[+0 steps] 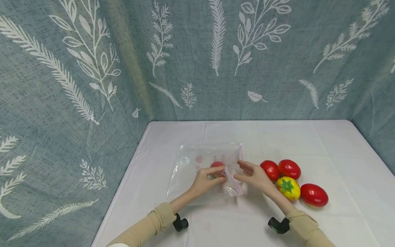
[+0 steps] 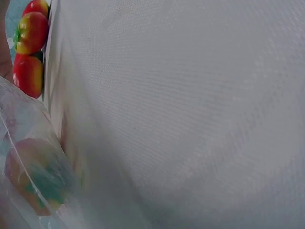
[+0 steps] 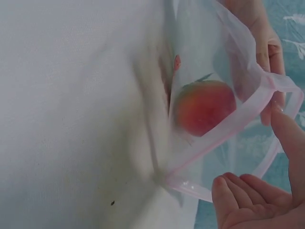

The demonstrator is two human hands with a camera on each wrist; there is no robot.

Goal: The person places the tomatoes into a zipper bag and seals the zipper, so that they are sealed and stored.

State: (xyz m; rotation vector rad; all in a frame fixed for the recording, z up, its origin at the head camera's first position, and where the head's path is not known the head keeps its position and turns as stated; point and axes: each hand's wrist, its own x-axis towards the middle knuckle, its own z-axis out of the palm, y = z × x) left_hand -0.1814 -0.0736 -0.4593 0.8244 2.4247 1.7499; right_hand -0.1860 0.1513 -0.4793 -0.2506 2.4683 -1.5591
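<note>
Here my left hand (image 1: 206, 181) pinches the bag (image 1: 197, 164) mouth, right hand (image 1: 253, 175) loose just beside it, tomatoes (image 1: 291, 181) toward the tablecloth's (image 1: 339, 154) right edge

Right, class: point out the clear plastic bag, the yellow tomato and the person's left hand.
clear plastic bag (image 1: 188, 164), head view, bare left panel.
yellow tomato (image 1: 289, 189), head view, yellow skin below the green calyx.
left hand (image 1: 206, 178), head view, back of the hand.

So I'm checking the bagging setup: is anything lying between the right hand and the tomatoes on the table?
Nothing visible does. The right hand is open at the bag mouth, and the nearest red tomato lies just beside it on bare tablecloth. The left hand holds the bag's rim.
</note>
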